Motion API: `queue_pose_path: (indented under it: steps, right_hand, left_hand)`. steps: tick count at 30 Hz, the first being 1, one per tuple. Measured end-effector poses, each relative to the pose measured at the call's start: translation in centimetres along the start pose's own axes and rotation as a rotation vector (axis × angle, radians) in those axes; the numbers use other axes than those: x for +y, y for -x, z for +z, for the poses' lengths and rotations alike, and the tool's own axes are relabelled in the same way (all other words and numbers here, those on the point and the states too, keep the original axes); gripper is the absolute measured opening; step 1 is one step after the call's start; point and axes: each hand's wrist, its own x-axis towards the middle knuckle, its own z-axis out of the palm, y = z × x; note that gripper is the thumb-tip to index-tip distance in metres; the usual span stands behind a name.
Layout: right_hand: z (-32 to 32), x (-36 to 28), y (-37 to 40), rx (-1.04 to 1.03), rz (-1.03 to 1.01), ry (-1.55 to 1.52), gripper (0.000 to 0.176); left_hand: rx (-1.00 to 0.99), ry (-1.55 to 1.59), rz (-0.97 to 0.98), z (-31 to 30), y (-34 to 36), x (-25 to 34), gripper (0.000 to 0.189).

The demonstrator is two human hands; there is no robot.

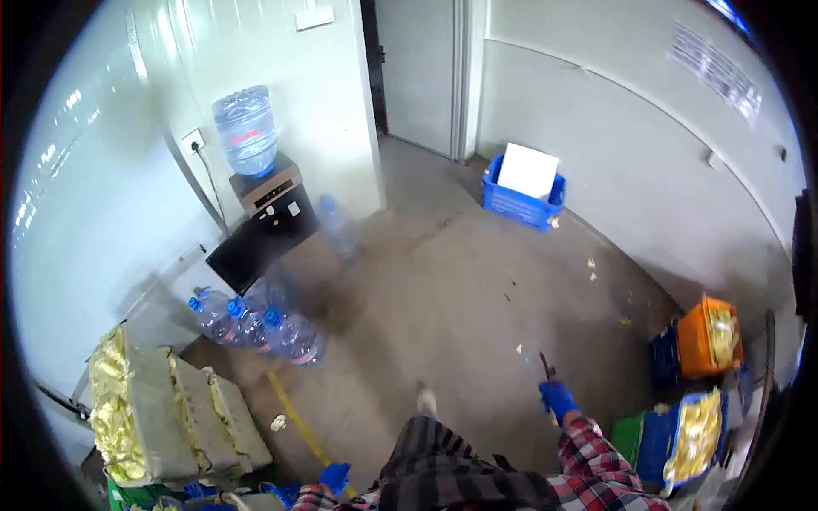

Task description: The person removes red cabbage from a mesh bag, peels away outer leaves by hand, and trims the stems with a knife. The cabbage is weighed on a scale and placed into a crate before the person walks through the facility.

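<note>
My right hand point(558, 401), in a blue glove, is closed around a narrow dark tool point(547, 366). The tool points forward over the floor, and its exact kind is too blurred to make out. Low in the view, my left hand point(336, 478) wears a blue glove too. Its fingers look loosely apart, with nothing visible in them. It is nearest to the yellow floor line point(296, 415) and the stacked pale crates point(162, 409) at the left, which hold pale yellow-green vegetable pieces point(113, 417).
A water dispenser point(271, 217) stands by the left wall, with large plastic bottles point(294, 336) before it. Ahead, a blue crate point(521, 204) holds a white board point(527, 170). Orange point(700, 349) and blue crates point(660, 439) with vegetable pieces stand at right. A door point(417, 72) is at the back.
</note>
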Motion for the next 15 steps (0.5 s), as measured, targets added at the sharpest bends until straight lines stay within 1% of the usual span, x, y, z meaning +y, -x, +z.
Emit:
queue_pose_path:
  steps: [1, 2, 4, 5, 6, 7, 8, 9, 10, 11, 12, 13, 14, 15]
  right_hand:
    - [2.3, -8.0, -3.2, -0.016, -0.027, -0.001, 0.022]
    - [3.8, -13.5, -5.7, -0.028, -0.044, -0.009, 0.021]
    - [5.5, -16.9, -11.8, -0.072, -0.094, 0.045, 0.026]
    - [6.1, -20.0, -15.6, -0.087, -0.147, 0.070, 0.029]
    - [6.3, -21.1, -17.5, -0.061, -0.055, 0.115, 0.029]
    - [5.8, -20.9, -20.3, -0.065, -0.045, 0.352, 0.027]
    - [4.4, -17.0, -23.9, -0.135, -0.069, 0.336, 0.026]
    - [2.0, -13.6, -26.8, -0.227, -0.275, 0.696, 0.024]
    - [0.6, -13.4, -28.3, -0.324, -0.140, 0.779, 0.021]
    - [-0.9, -13.3, -29.9, -0.429, -0.010, 0.871, 0.022]
    - [-3.0, -11.0, -31.5, -0.499, 0.218, 0.726, 0.019]
    - [-6.3, 2.6, -36.8, -0.372, -0.342, 1.383, 0.023]
    - [-7.2, -2.0, -36.5, -0.510, -0.229, 1.384, 0.030]
    - [-6.8, -3.8, -40.6, -0.508, -0.237, 1.381, 0.030]
  left_hand:
    - [0.078, 0.044, -0.051, 0.1, -0.2, 1.3, 0.020]
    - [0.124, 0.070, -0.099, 0.4, -1.1, 3.6, 0.020]
    - [0.157, 0.081, -0.145, 1.5, -3.8, 10.0, 0.021]
    - [0.154, 0.075, -0.128, 2.4, -5.9, 14.4, 0.022]
    - [0.149, 0.066, -0.101, 3.1, -7.9, 18.8, 0.023]
    - [0.126, 0.053, -0.061, 4.6, -10.4, 23.6, 0.023]
    - [0.088, 0.025, 0.009, 6.2, -13.2, 29.1, 0.024]
    - [0.041, -0.001, 0.097, 8.2, -15.9, 34.7, 0.025]
    - [-0.015, -0.030, 0.211, 10.7, -18.6, 40.8, 0.026]
    - [-0.112, -0.011, 0.339, 13.5, -22.0, 47.3, 0.027]
    - [-0.227, 0.049, 0.447, 16.4, -25.6, 54.0, 0.028]
    - [-0.403, 0.173, 0.336, 18.8, -27.6, 61.5, 0.024]
    - [-0.285, 0.007, 0.423, 23.3, -25.6, 69.6, 0.030]
    - [-0.165, -0.154, 0.507, 27.1, -23.0, 76.4, 0.036]
